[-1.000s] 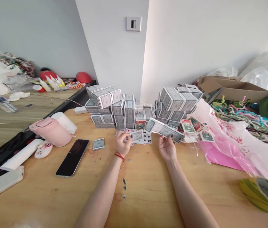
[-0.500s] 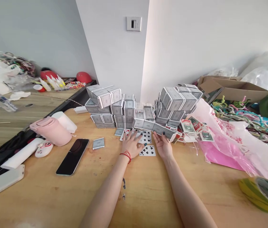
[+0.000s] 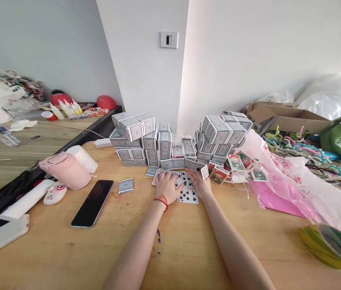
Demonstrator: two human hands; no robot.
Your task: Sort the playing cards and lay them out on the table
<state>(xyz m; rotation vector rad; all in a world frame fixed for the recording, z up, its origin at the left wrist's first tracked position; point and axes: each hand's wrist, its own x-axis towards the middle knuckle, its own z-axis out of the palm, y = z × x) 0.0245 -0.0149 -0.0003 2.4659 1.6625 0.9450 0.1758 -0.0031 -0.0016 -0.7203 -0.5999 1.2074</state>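
My left hand (image 3: 168, 186), with a red string bracelet at its wrist, lies palm down on face-up playing cards, fingers stretched out. Beside it a spade card (image 3: 187, 196) lies face up. My right hand (image 3: 199, 186) holds the right end of a low strip of folded playing cards (image 3: 172, 163), grey patterned backs outward, with the thumb near its top. Behind stand a left stack of folded-card blocks (image 3: 150, 141) and a right stack (image 3: 218, 135). More folded cards (image 3: 185, 147) sit between them.
Red and green card boxes (image 3: 236, 163) lie right of my right hand. A phone (image 3: 92, 203), a small card stack (image 3: 125, 185) and a pink tumbler (image 3: 66, 170) are on the left. Tape (image 3: 315, 245) and pink plastic (image 3: 282, 193) are on the right.
My right hand has moved left with the strip of folded cards, whose right end has come away from beside the card boxes. My left hand remains on the cards, fingers less spread.
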